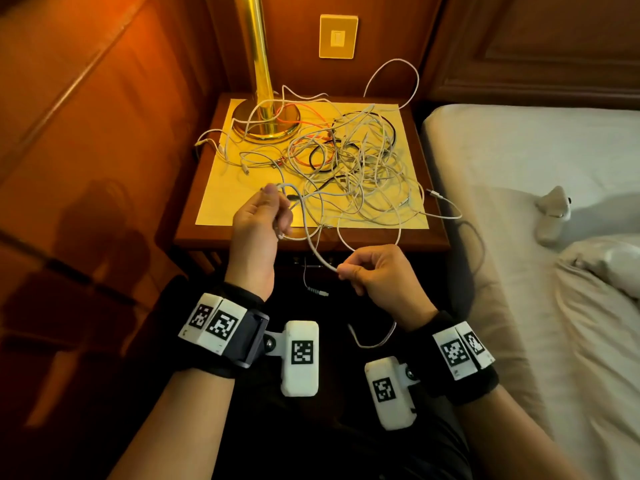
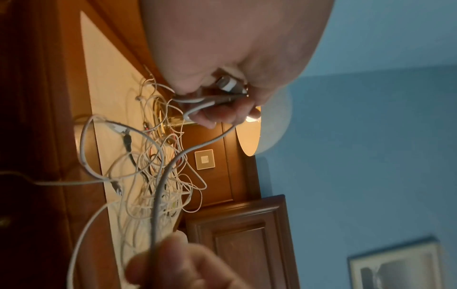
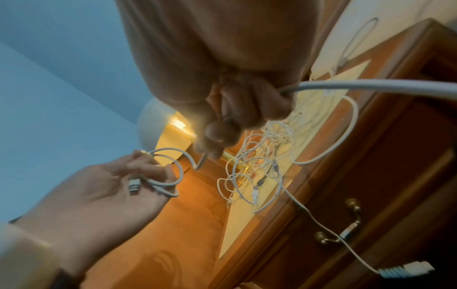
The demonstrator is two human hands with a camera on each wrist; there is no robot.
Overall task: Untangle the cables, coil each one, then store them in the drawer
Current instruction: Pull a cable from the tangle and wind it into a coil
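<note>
A tangle of white, black and orange cables lies on the yellow mat of the nightstand. My left hand holds a small coil of a grey-white cable above the front edge, its plug lying in the palm. That cable runs down to my right hand, which pinches it between thumb and fingers in front of the nightstand. In the left wrist view the left hand's fingers curl round the loops. The drawer sits closed below the top, with a brass handle.
A brass lamp stands at the back left of the nightstand, with cables draped over its base. A wall switch is behind it. A bed with a small plush toy lies right. One cable plug hangs over the drawer front.
</note>
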